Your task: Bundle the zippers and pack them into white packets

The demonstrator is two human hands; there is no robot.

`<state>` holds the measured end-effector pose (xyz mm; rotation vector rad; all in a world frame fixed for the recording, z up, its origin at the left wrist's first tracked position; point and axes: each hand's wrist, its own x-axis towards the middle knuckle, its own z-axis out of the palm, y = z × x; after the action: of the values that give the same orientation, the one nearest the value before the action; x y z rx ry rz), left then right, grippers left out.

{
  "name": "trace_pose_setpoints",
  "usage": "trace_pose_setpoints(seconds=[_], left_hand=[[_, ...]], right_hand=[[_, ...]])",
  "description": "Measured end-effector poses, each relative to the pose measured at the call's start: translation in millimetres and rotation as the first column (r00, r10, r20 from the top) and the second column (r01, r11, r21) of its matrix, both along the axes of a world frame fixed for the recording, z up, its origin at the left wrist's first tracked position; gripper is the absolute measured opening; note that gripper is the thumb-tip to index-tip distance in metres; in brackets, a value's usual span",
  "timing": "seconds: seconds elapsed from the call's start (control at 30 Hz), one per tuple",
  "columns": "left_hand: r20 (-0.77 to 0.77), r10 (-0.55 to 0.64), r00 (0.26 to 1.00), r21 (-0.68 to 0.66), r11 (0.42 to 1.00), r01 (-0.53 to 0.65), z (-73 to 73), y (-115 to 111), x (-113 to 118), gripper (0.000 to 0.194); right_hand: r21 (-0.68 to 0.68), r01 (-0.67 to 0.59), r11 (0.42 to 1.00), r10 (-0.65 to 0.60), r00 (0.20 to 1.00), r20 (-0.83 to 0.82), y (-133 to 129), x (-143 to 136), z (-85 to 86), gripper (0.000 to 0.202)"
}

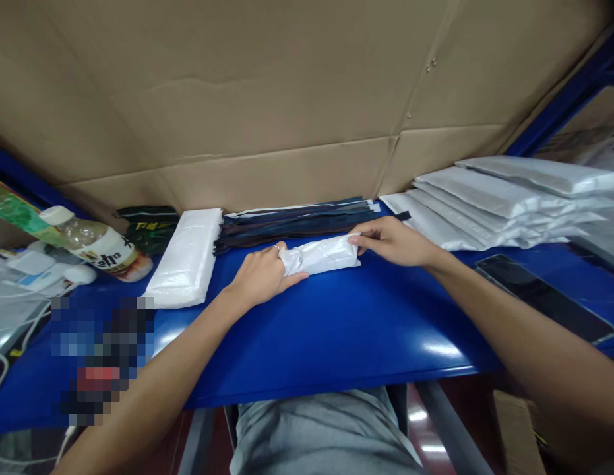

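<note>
A narrow, crinkled white packet (326, 256) lies low over the blue tabletop, with a hand at each end of it. My left hand (260, 274) is closed around its left end, where the wrapping is bunched; a ring shows on one finger. At the right end, the thumb and fingers of my right hand (393, 241) pinch a corner. What the packet holds inside is hidden. Just behind it stretches a row of dark fabric strips (297, 221), and a short dark end pokes out by my right hand. Beside my left hand rests a flat stack of white wrappers (188, 257).
Puffy white packages (485, 198) are piled at the right, with a black phone (544, 297) in front. At the left stand a drink bottle (96, 244), a dark green pouch (151, 227) and white cables (34, 323). A cardboard wall (267, 86) closes off the back.
</note>
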<state>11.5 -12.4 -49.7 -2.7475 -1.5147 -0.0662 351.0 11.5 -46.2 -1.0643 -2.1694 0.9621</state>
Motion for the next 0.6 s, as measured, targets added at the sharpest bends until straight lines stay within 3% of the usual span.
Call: trace_pose_setpoints(seconds=[0.2, 0.43, 0.5, 0.6], left_hand=[[0.239, -0.006, 0.971, 0.014, 1.0, 0.003, -0.6, 5.4, -19.9, 0.067], [-0.074, 0.024, 0.997, -0.015, 1.0, -0.025, 0.5, 0.0, -8.1, 0.068], [-0.087, 0.013, 0.996, -0.019, 1.0, -0.015, 0.5, -0.9, -5.1, 0.071], [0.016, 0.015, 1.0, -0.03, 0.999, -0.015, 1.0, 0.0, -6.8, 0.071]], right_hand=[[-0.059, 0.006, 0.998, -0.009, 0.999, -0.036, -0.4, 2.8, 2.3, 0.04], [0.03, 0.034, 0.999, -0.034, 0.999, 0.007, -1.5, 1.8, 1.6, 0.043], [0.027, 0.047, 0.999, -0.046, 0.999, -0.011, 1.0, 2.3, -2.2, 0.043], [-0.001, 0.055, 0.998, -0.055, 0.998, -0.04, 4.1, 3.8, -5.1, 0.042]])
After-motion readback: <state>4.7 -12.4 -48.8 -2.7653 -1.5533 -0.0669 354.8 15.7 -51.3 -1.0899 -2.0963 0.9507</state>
